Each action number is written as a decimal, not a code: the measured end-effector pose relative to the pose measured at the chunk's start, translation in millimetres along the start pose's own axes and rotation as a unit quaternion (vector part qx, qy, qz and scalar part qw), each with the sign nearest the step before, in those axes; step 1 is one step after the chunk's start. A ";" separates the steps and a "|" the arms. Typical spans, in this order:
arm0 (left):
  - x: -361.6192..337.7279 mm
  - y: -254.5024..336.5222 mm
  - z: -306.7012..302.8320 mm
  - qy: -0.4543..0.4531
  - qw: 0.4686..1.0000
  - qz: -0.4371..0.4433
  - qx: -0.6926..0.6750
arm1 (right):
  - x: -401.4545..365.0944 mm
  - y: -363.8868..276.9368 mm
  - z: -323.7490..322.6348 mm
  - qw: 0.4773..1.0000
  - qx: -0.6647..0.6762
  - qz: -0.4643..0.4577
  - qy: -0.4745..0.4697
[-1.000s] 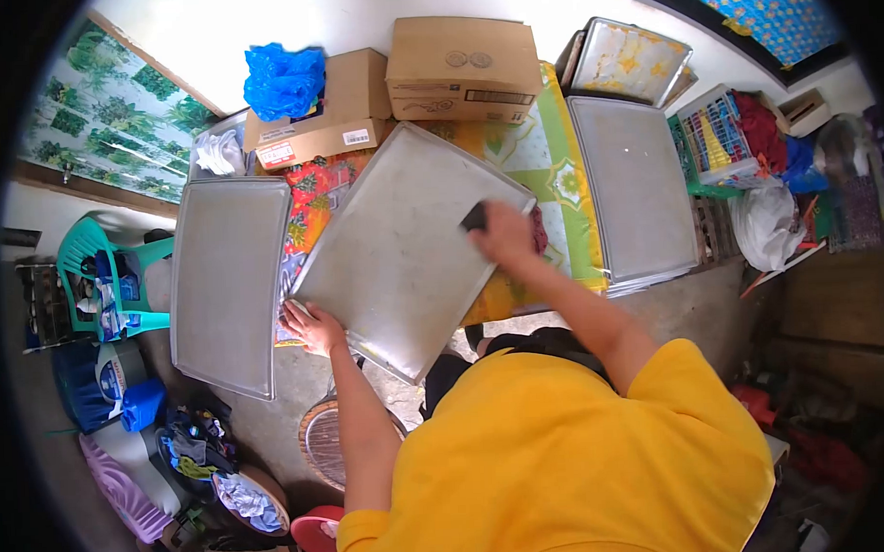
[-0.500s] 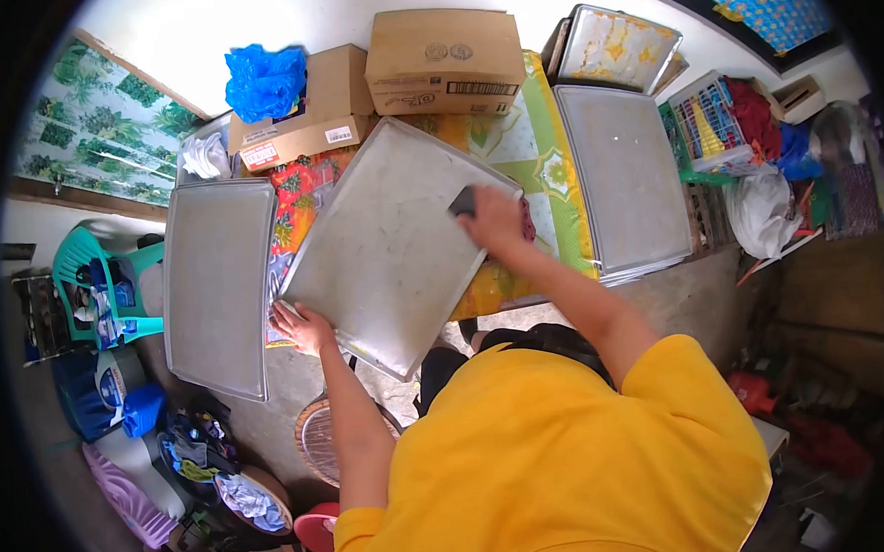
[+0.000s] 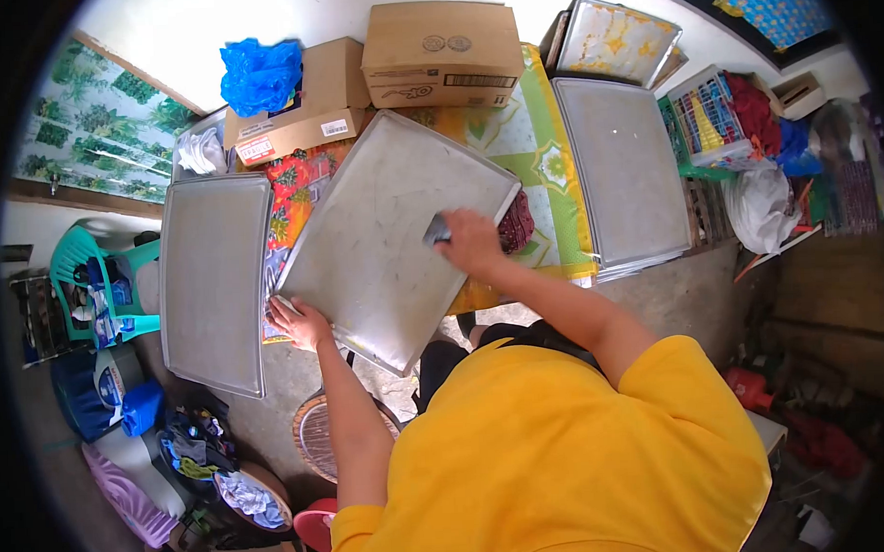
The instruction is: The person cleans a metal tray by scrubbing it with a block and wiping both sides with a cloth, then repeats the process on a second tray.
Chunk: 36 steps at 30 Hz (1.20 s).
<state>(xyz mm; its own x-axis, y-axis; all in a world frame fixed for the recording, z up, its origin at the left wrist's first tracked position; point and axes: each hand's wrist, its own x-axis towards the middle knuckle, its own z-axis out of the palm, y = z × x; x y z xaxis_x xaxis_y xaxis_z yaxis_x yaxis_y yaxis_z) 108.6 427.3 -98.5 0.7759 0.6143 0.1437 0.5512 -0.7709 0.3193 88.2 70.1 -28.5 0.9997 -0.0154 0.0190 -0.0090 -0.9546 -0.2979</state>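
Observation:
A large grey metal baking tray (image 3: 382, 229) lies turned at an angle on the table in front of me. My left hand (image 3: 302, 323) grips its rim at the left corner. Over the tray's right half, my right hand (image 3: 472, 242) is closed around a small dark grey scraper (image 3: 436, 229), pressed to the surface. Its exact shape is partly hidden by the fingers. Faint dark marks show on the tray. A dark red patterned cloth (image 3: 518, 225) shows beside the tray's right edge.
More trays lie at both sides, a left tray (image 3: 216, 284) and a right stack (image 3: 625, 172). At the back stand cardboard boxes (image 3: 441, 57) and a blue plastic bag (image 3: 260, 76). A stained tray (image 3: 617, 41) leans behind. A green chair (image 3: 81, 264) stands at left.
My right hand has moved left and slightly down across the tray with the scraper. More of the dark red cloth now shows. My left hand stays at the corner.

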 end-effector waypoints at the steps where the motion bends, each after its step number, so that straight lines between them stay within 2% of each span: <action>1: 1.2 2.2 -1.8 -0.003 1.000 -0.002 0.004 | 0.8 0.4 -0.9 1.000 0.006 0.005 0.003; 3: 0.8 6.5 -5.9 -0.015 1.000 -0.011 0.012 | 7.9 8.0 -4.0 1.000 0.016 0.012 0.008; 5: 2.0 3.9 -5.6 -0.011 1.000 -0.004 0.013 | 38.4 49.0 -20.9 0.991 -0.044 0.113 0.059; 6: 2.9 -1.2 0.0 -0.001 1.000 0.009 0.009 | 51.1 70.3 -29.8 0.983 -0.023 0.160 0.092; 7: 2.9 -4.2 3.7 0.009 1.000 0.023 0.005 | 58.2 89.1 -40.2 0.976 -0.075 0.150 0.139; 9: 1.3 6.8 -10.1 -0.014 1.000 -0.003 0.014 | 54.1 100.6 -37.4 0.972 -0.077 0.138 0.174; 11: -0.9 10.2 -9.8 -0.016 1.000 -0.007 0.009 | 39.7 71.5 -17.6 0.983 -0.035 0.147 0.106; 13: 0.8 0.3 0.2 0.005 1.000 0.016 -0.002 | 10.5 14.4 -2.4 0.997 -0.003 0.066 0.051; 15: -1.4 5.7 -7.9 -0.014 1.000 -0.003 0.008 | -16.8 -27.4 2.9 0.998 0.034 -0.036 0.029; 18: -0.7 14.4 -17.7 -0.025 0.999 -0.017 0.019 | 8.1 -17.6 -21.7 0.992 0.120 0.013 -0.033; 20: -1.8 12.1 -14.6 -0.016 1.000 -0.006 0.021 | 30.8 11.8 -51.4 0.977 0.184 0.104 0.030; 21: -1.8 9.2 -10.4 -0.007 1.000 0.001 0.013 | 40.5 25.0 -70.5 0.974 0.169 0.145 0.036; 22: -0.1 4.7 -5.0 0.002 1.000 0.007 0.004 | 52.1 51.6 -63.3 0.976 0.138 0.159 0.057; 25: 0.2 4.6 -5.9 0.013 1.000 0.012 0.005 | 58.7 72.1 -84.2 0.983 0.086 0.156 0.055; 28: 0.9 4.2 -5.2 0.007 1.000 0.011 0.010 | 46.1 61.4 -83.1 0.993 0.032 0.111 0.030; 30: 2.6 -1.2 2.3 0.025 0.999 0.023 0.000 | 28.5 37.1 -74.5 0.997 -0.037 0.054 -0.032; 32: 0.6 2.6 -2.6 0.010 1.000 0.006 -0.006 | 6.0 3.0 -53.4 0.997 -0.034 0.004 -0.070; 34: 0.2 3.9 -2.6 0.009 1.000 0.004 -0.010 | -20.0 -29.2 -39.2 0.991 -0.075 -0.069 -0.081; 36: 2.6 -0.4 -0.1 0.019 1.000 0.020 -0.009 | -35.8 -48.3 -33.0 0.989 -0.045 -0.122 -0.067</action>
<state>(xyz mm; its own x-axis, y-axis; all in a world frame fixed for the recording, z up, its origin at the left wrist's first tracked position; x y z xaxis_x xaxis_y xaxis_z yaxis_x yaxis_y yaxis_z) 110.4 429.1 -98.2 0.7847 0.5891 0.1927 0.5138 -0.7921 0.3295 52.1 107.0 16.7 0.9662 0.2532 -0.0485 0.2377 -0.9476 -0.2132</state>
